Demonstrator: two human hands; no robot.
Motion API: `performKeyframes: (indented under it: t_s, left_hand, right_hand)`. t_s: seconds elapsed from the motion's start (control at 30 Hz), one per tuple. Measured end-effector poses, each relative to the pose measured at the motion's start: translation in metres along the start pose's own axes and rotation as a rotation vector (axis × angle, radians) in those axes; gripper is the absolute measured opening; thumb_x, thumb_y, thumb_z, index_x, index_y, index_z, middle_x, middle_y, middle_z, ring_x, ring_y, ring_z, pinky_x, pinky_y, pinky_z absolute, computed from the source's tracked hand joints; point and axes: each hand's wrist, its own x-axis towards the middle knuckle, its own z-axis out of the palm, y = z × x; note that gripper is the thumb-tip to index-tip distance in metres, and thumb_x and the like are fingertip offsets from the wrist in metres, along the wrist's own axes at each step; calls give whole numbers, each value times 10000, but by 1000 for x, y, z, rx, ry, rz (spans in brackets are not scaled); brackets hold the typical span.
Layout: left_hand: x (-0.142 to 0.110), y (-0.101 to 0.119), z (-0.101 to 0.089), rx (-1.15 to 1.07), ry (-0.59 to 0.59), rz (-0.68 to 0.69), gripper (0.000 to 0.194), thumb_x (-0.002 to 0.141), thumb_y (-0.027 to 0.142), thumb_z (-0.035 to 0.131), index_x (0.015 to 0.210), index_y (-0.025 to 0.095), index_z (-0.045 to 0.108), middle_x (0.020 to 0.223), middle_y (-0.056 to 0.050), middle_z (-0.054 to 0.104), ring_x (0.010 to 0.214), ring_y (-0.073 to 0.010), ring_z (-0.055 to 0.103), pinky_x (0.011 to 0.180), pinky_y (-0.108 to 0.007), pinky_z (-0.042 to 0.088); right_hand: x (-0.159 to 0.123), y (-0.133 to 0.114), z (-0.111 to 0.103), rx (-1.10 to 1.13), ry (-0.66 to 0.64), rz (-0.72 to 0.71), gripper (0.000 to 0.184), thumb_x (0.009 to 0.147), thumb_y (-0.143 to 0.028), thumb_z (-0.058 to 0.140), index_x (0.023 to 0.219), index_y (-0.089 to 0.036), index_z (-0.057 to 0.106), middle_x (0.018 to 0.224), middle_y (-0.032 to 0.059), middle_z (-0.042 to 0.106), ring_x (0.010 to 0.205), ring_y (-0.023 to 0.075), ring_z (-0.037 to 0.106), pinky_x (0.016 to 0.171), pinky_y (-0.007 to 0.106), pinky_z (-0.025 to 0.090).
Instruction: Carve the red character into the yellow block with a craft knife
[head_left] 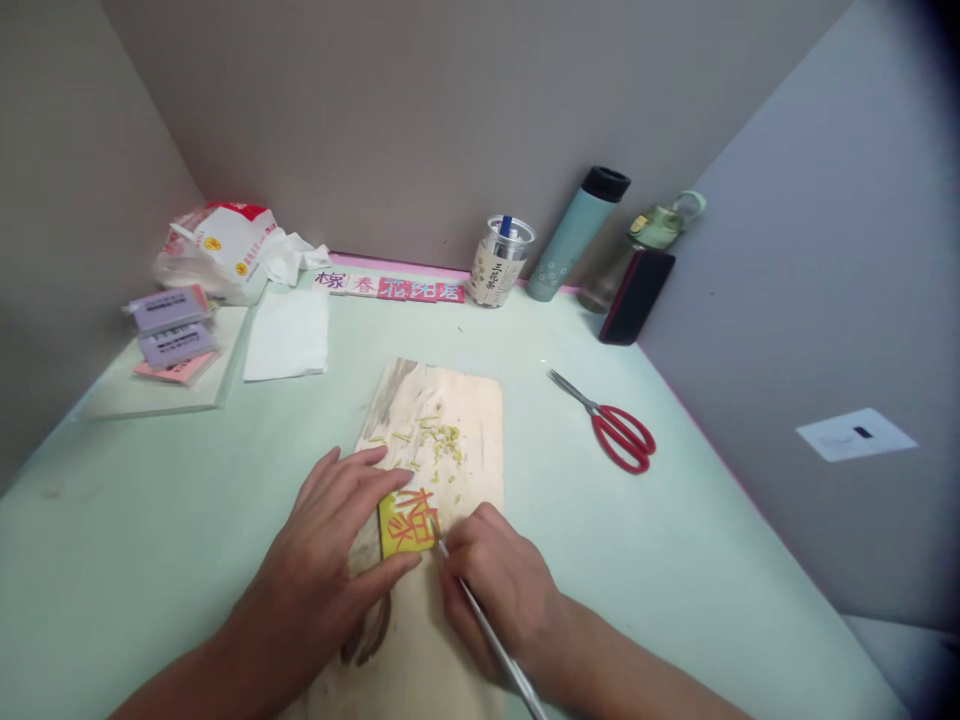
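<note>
A small yellow carving block (391, 540) with a red-lined character on it lies on a wooden board (480, 420). My left hand (322, 545) grips the block from the left, fingertips along its upper edge and thumb at its lower edge. In my right hand (499, 575) is a slender silver carving knife (489, 630), its tip at the block's right edge. Fingers hide part of the knife's grip. Yellow shavings (448, 442) are scattered on the board just beyond the block.
Red-handled scissors (624, 437) lie right of the board. Along the back stand a clear cup (496, 265), a teal bottle (574, 240), a green-lidded bottle (660, 225) and a leaning phone (637, 298). A white tissue (289, 337) and wrapped blocks (176, 330) are at left.
</note>
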Motion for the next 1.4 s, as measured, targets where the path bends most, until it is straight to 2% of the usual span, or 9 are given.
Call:
performKeyframes:
  t_s: [0.3, 0.43, 0.53, 0.63, 0.83, 1.07, 1.3, 1.4]
  left_hand:
    - [-1, 0, 2, -23, 9, -41, 440, 940, 415, 651, 1333, 272, 516, 1276, -66, 631, 1364, -306, 482, 1223, -531, 241]
    - [-1, 1, 0, -10, 12, -30, 435, 937, 421, 652, 1324, 269, 526, 1273, -73, 644, 1344, -316, 508, 1204, -539, 277]
    - [-1, 1, -2, 4, 14, -18, 423, 944, 427, 645, 1321, 274, 529, 1295, -77, 646, 1331, -325, 525, 1179, -545, 311]
    - [-1, -1, -4, 13, -13, -20, 429, 948, 446, 642, 1326, 284, 519, 1313, -75, 640, 1340, -332, 518, 1171, -556, 314]
    - [0, -3, -6, 36, -40, 9, 438, 966, 476, 617, 1342, 288, 495, 1344, -82, 624, 1352, -324, 507, 1168, -537, 312]
    - [0, -4, -8, 26, -62, 8, 444, 959, 482, 626, 1340, 297, 494, 1345, -81, 625, 1361, -329, 500, 1169, -550, 318]
    - [0, -4, -6, 31, -35, -4, 452, 950, 500, 633, 1335, 291, 520, 1342, -78, 634, 1360, -331, 513, 1184, -544, 327]
    - [0, -3, -6, 38, -41, 0, 450, 955, 509, 622, 1335, 292, 516, 1348, -80, 632, 1361, -338, 511, 1171, -563, 338]
  right_hand:
    - [0, 6, -5, -43, -118, -75, 224, 930, 3, 416, 880, -214, 441, 732, 25, 490, 655, 195, 394, 608, 319, 362]
    - [5, 10, -10, 71, -93, -64, 198, 936, -30, 433, 887, -222, 438, 760, 34, 527, 661, 194, 412, 620, 321, 399]
    - [10, 12, -17, 244, -83, 75, 191, 928, -46, 456, 871, -227, 441, 800, 38, 561, 704, 184, 479, 635, 302, 425]
    - [13, 14, -22, 375, -126, 186, 169, 936, -79, 473, 854, -225, 450, 830, 40, 584, 751, 174, 518, 657, 289, 439]
    - [11, 18, -25, 385, -163, 168, 168, 941, -94, 481, 844, -228, 451, 810, 26, 568, 767, 170, 513, 682, 294, 441]
    - [15, 18, -31, 459, -202, 253, 162, 931, -124, 501, 816, -224, 447, 831, 29, 568, 756, 166, 502, 672, 297, 435]
    - [15, 13, -30, 693, -111, 570, 192, 903, -223, 581, 756, -220, 458, 721, -16, 508, 608, 126, 406, 521, 254, 321]
    - [15, 12, -30, 693, -89, 617, 194, 896, -229, 588, 760, -221, 450, 720, -20, 503, 595, 119, 376, 514, 254, 301]
